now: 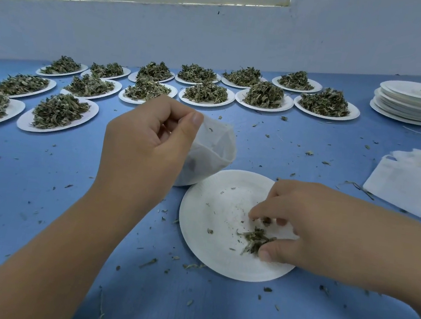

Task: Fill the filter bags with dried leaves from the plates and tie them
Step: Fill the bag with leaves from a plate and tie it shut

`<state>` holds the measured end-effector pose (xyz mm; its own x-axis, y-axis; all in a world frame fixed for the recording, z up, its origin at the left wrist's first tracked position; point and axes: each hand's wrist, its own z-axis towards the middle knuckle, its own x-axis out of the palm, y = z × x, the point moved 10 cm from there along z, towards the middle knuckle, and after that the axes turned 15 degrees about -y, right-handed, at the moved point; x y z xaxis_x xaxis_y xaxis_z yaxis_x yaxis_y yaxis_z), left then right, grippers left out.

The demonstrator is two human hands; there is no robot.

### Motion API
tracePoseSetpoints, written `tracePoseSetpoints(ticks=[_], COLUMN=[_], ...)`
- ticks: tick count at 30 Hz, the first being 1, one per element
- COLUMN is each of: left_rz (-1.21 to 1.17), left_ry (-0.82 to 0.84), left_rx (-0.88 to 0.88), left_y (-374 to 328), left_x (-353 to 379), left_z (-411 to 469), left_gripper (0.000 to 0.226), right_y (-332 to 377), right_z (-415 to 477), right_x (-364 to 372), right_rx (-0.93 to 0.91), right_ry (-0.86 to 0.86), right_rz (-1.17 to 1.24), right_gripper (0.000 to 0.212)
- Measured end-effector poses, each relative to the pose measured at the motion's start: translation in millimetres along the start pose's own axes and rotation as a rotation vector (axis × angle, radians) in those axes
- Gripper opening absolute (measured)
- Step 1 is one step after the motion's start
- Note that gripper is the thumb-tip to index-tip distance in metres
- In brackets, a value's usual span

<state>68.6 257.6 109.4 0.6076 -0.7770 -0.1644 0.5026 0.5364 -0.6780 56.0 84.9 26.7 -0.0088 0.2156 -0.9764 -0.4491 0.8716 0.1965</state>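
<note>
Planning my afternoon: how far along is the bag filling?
Done: a stack of emptied white paper plates suggests several portions bagged. In hand: the left hand holds a white mesh filter bag open; the right hand pinches the last dried green leaves off a nearly bare plate. Left: tying this bag, over a dozen heaped plates, a pile of flat white bags.

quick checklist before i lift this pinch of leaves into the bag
1. Bag mouth open: ok, the left hand pinches the filter bag by its rim and the mouth gapes.
2. Leaves gathered: ok, the right hand curls round the leaves.
3. Plate otherwise cleared: ok, only crumbs remain.
4. Bag beside plate: ok, at its far left edge.
5. Room left in bag: cannot tell, the inside is mostly hidden.
</note>
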Motion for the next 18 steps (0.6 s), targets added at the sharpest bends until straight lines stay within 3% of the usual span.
tracePoseSetpoints(ticks=[4,11,18], left_rz=[0.01,0.019,0.039], left_ry=[0.005,0.009,0.022], left_rx=[0.009,0.014,0.02], left_y=[-1,-2,-3], left_x=[1,1,3], left_z=[-1,-1,-3], left_gripper=[0.02,0.019,0.017], right_y=[12,31,38], right_z=[0,4,4], right_x=[3,4,-2], right_rx=[-0.034,-0.095,-0.134], right_ry=[0.014,-0.017,-0.184], right_rz=[-0.005,-0.109,-0.043], right_gripper=[0.028,0.027,0.017])
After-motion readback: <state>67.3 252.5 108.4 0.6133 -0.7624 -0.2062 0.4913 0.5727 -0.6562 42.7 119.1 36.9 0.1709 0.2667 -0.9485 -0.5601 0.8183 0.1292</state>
